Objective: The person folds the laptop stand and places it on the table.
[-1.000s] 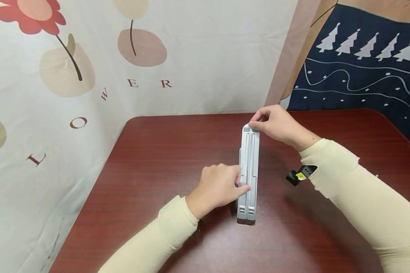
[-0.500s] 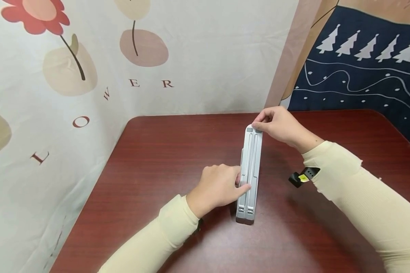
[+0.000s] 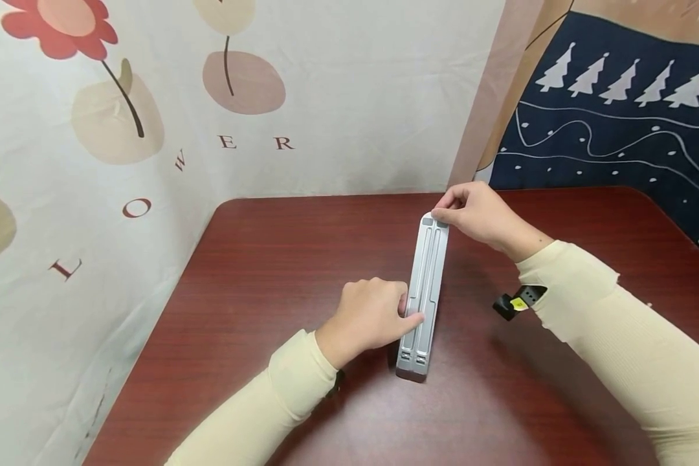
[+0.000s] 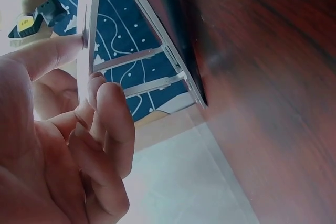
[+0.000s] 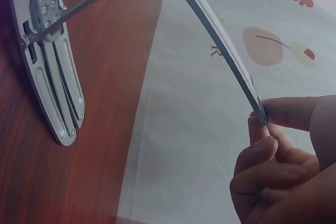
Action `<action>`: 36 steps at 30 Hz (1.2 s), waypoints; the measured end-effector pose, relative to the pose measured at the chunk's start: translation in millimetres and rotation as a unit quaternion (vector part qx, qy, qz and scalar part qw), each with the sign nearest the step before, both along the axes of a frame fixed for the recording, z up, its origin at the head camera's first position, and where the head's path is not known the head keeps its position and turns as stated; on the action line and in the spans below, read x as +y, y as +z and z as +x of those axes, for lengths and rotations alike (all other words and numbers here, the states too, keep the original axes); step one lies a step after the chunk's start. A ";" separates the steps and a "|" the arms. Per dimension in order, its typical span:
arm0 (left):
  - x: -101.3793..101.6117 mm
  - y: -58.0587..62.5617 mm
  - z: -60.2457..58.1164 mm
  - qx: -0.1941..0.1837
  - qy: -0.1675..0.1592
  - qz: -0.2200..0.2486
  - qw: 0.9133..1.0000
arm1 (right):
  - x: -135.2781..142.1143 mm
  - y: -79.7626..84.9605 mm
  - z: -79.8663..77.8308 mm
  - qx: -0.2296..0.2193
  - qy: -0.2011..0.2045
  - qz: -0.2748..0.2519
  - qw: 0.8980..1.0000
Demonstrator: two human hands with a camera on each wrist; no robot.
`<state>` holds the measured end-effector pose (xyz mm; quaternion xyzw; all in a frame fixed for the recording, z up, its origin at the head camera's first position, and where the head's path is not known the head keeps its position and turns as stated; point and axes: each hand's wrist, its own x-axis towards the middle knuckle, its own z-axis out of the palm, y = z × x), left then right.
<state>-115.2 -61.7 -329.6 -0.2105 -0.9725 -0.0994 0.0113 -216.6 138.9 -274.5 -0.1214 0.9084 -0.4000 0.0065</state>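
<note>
A silver folding laptop stand (image 3: 425,294) is on the table in the head view, its upper bars raised and leaning slightly right at the far end. My left hand (image 3: 368,314) grips the lower part from the left, thumb on the near face. At the top end, my right hand (image 3: 477,215) pinches the bars between thumb and fingers. In the left wrist view, the stand's cross struts (image 4: 139,59) show between upper and lower bars, beside my curled fingers (image 4: 115,124). The right wrist view shows its base (image 5: 52,66) on the table and the raised bar (image 5: 220,43) leading to my fingertips (image 5: 260,116).
The dark red wooden table (image 3: 279,252) has rounded far corners. Behind it hangs a pale cloth (image 3: 355,129) with flowers and letters. A navy cloth (image 3: 611,129) with white trees hangs at the right. A black strap (image 3: 518,302) hangs from my right sleeve.
The stand has turned slightly: its top end shifted right with my right hand, and its near end moved a little left. Both hands keep their hold.
</note>
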 end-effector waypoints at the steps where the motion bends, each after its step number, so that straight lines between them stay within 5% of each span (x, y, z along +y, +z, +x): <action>1: -0.3 0.0 -0.4 0.001 0.000 -0.002 1.000 | 0.7 0.0 0.5 -0.001 -0.003 0.000 1.000; 17: -13.2 6.4 -16.9 -0.032 0.006 -0.012 0.999 | 5.5 1.8 1.4 -0.015 -0.018 -0.006 1.000; 36: -25.6 11.3 -20.8 -0.022 0.011 -0.011 1.000 | 5.7 -17.0 6.8 -0.026 -0.071 -0.119 0.990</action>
